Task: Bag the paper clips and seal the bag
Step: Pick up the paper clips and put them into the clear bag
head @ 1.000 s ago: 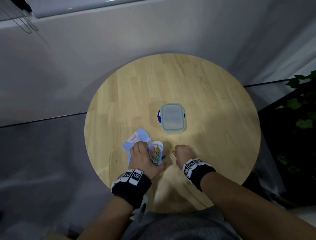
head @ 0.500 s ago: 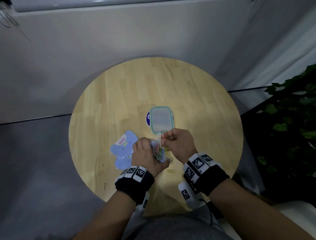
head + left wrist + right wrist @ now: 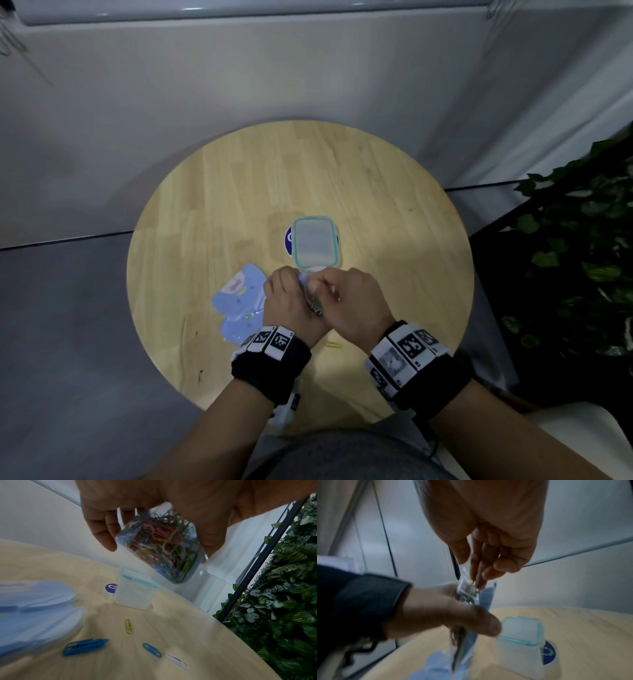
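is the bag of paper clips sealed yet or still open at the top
Open. In the right wrist view the right hand has its fingertips in the mouth of the bag, feeding in clips, while the left hand grips it.

The room is dim, and my head view goes dark and bowed toward its edges. Soft shadows lie on the worktop (image 3: 376, 192). Both wrist views smear with motion blur (worst at the lower left corners).

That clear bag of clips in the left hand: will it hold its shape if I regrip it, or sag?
Likely floppy: the clear bag is thin film, bulging round its paper clips. Probably bottom-heavy, since they pile low. The left hand grips its middle; the open mouth may fold.
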